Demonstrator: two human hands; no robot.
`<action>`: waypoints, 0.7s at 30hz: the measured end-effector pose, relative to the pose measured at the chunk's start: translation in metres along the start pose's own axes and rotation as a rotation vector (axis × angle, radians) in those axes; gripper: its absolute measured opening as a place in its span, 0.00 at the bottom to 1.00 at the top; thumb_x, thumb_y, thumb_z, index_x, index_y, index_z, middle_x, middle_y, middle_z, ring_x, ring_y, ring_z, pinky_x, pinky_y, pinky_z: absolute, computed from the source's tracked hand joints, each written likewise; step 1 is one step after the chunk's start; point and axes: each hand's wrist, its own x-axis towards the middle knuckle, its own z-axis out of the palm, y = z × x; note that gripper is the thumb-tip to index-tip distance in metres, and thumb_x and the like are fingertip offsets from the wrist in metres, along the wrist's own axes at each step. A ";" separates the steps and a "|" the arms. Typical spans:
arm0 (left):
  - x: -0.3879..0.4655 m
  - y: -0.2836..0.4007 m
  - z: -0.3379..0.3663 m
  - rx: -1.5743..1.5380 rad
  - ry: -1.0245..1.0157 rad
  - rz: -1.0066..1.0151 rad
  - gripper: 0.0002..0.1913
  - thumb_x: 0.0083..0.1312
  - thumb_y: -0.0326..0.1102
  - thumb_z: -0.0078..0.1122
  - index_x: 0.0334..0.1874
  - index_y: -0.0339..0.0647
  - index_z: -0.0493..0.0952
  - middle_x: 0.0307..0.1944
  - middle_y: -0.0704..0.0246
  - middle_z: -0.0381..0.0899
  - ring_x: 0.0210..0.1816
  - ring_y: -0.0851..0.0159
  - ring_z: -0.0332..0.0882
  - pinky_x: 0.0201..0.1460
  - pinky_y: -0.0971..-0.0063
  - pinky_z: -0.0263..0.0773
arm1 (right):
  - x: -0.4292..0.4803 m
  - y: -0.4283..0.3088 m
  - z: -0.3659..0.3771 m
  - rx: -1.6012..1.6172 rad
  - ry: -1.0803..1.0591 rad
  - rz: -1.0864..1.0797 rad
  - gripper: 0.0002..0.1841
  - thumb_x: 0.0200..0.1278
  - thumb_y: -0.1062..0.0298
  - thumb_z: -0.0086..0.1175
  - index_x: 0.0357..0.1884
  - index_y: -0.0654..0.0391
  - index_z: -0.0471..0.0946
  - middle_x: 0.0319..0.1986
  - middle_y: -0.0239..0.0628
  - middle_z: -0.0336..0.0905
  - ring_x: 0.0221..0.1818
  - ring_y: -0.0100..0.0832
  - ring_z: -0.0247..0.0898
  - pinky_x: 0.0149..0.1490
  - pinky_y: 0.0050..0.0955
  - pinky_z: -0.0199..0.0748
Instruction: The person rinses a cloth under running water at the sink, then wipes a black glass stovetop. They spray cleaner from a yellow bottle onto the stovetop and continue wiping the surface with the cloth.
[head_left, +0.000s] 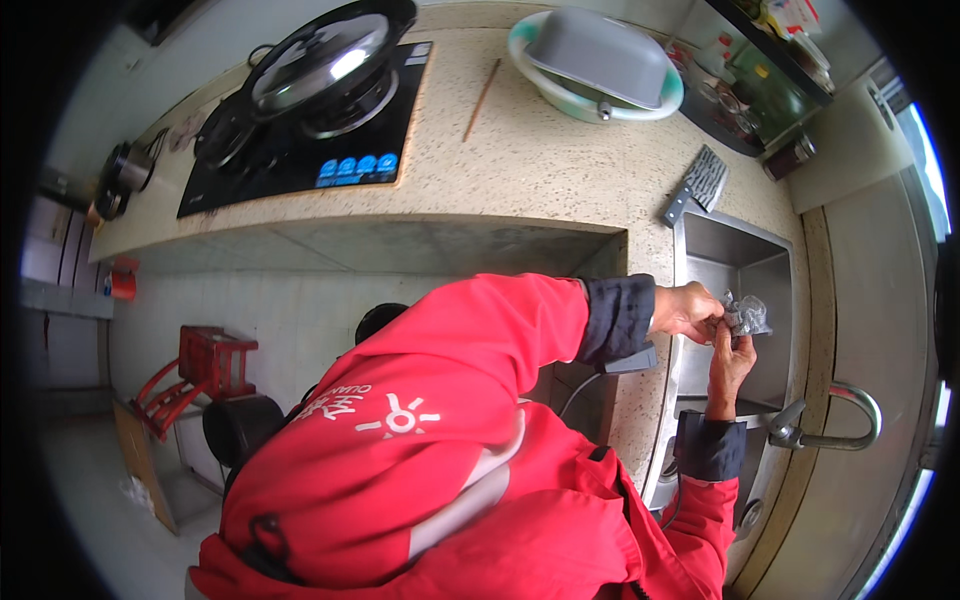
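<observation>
Both of my hands are over the stainless-steel sink (739, 244), pinching one crumpled silvery wad (748, 315). It looks like a metal-wire scourer, though the picture does not settle this. My left hand (686, 310) comes in from the upper side, its fingers bunched at the wad's near edge. From below, my right hand (730, 367) points its fingers up and touches the same edge. Part of the wad is hidden by the fingers. Below my right hand, a metal tap (855, 416) curves beside the sink's far edge.
A cleaver (697, 187) lies at the sink's corner. On the speckled counter (555, 172) are a chopstick-like stick (481, 101) and a pale green basin (547, 94) under an upturned grey tub (604, 56). A lidded wok (322, 64) stands on the black hob (300, 176). Behind is a red chair (214, 364).
</observation>
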 end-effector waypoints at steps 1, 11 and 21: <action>-0.011 0.001 -0.007 -0.033 0.018 0.030 0.12 0.69 0.35 0.53 0.48 0.34 0.76 0.44 0.59 0.80 0.43 0.56 0.81 0.52 0.54 0.73 | 0.000 0.000 0.006 0.050 -0.007 0.033 0.09 0.68 0.74 0.58 0.48 0.65 0.81 0.39 0.33 0.83 0.41 0.21 0.77 0.48 0.23 0.75; -0.188 0.064 -0.117 -0.181 0.240 0.310 0.15 0.71 0.40 0.57 0.50 0.34 0.79 0.42 0.60 0.84 0.46 0.58 0.83 0.50 0.64 0.78 | 0.025 -0.040 0.105 0.106 -0.244 -0.141 0.11 0.66 0.77 0.58 0.49 0.65 0.80 0.37 0.30 0.83 0.40 0.19 0.75 0.47 0.20 0.73; -0.505 0.067 -0.253 -0.218 0.615 0.915 0.18 0.71 0.40 0.57 0.57 0.35 0.76 0.47 0.63 0.83 0.48 0.64 0.81 0.53 0.70 0.76 | 0.016 -0.144 0.342 -0.200 -0.583 -0.700 0.12 0.51 0.79 0.62 0.40 0.60 0.79 0.34 0.46 0.79 0.33 0.46 0.77 0.38 0.33 0.75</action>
